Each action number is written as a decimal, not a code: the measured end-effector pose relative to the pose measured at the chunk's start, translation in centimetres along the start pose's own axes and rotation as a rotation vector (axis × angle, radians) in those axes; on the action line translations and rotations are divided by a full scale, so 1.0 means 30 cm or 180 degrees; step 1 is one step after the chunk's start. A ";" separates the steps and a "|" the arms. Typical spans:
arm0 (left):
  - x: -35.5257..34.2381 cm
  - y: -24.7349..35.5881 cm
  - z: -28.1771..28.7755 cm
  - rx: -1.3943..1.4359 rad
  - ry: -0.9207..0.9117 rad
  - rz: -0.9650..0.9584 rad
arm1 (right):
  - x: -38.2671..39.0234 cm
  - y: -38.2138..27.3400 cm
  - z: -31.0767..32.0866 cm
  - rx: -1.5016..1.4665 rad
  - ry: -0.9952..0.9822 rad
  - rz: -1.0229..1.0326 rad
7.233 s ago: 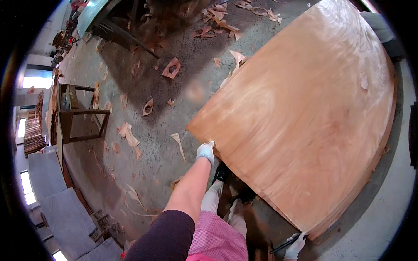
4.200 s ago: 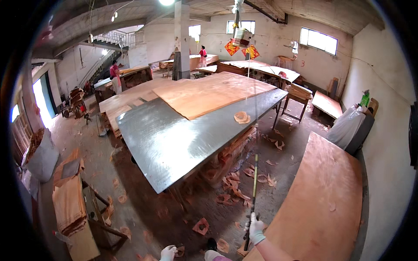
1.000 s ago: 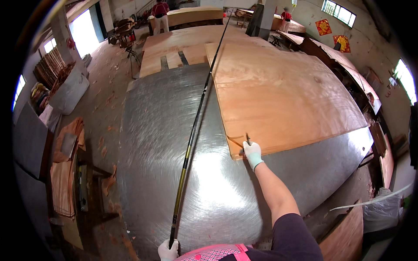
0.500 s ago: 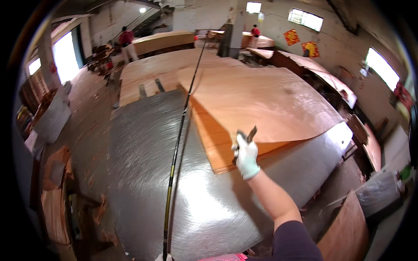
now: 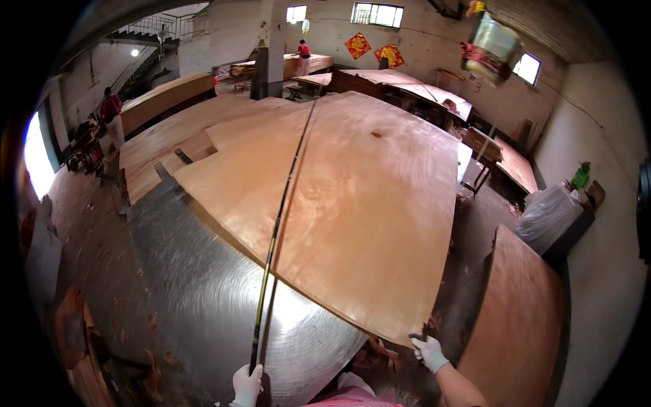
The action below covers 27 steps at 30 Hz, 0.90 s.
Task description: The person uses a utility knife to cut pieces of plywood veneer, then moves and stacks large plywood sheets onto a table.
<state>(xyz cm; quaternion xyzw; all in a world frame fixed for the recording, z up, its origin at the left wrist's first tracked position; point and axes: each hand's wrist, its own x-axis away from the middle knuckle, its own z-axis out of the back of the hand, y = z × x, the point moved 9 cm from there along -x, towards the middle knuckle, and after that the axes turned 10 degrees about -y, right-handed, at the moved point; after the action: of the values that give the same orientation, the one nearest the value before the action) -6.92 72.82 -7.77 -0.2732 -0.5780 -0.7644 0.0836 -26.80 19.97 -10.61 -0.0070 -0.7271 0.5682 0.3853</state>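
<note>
My left hand point(image 5: 247, 385), in a white glove, is closed round the lower end of a long thin dark rod point(image 5: 262, 298) with yellowish bands. The rod slants away across a large, thin orange-tan wood veneer sheet point(image 5: 359, 224). At the sheet's near right corner, my gloved right hand point(image 5: 430, 354) is closed on the edge. A small dark tool shows at its fingers, its kind unclear. Under the sheet lies a shiny grey metal tabletop point(image 5: 196, 278), bare at the near left. The sheet's near corner hangs past the tabletop.
More veneer point(image 5: 163, 139) lies at the far left. A leaning wood sheet point(image 5: 512, 319) and a plastic-wrapped bundle point(image 5: 546, 217) stand at right. A pillar point(image 5: 272, 51) rises behind. Two people work in the distance near veneer stacks point(image 5: 166, 98). Wood scraps litter the floor point(image 5: 95, 224).
My right hand has come nearer and right, drawing the veneer's corner over the metal tabletop. The folded-looking gap under the sheet has flattened. The view has turned right; my left hand still holds the rod.
</note>
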 end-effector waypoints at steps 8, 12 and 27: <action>0.101 -0.203 -0.029 0.0444 -0.0722 0.0321 | 0.501 0.347 0.350 -0.0063 0.0693 -0.0179; 0.210 -0.370 0.032 0.0182 -0.0830 0.0664 | 0.730 0.643 0.431 -0.0008 0.0856 -0.0526; 0.802 -0.797 0.670 -0.2884 0.0096 -0.0438 | 1.238 1.692 -0.028 -0.0002 -0.0475 -0.1671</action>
<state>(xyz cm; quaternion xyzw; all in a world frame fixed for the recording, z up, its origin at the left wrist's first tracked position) -31.21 103.61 -11.77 -0.2320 -0.2010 -0.9478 -0.0868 -74.16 55.28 -32.27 0.2234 -0.7305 0.4477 0.4648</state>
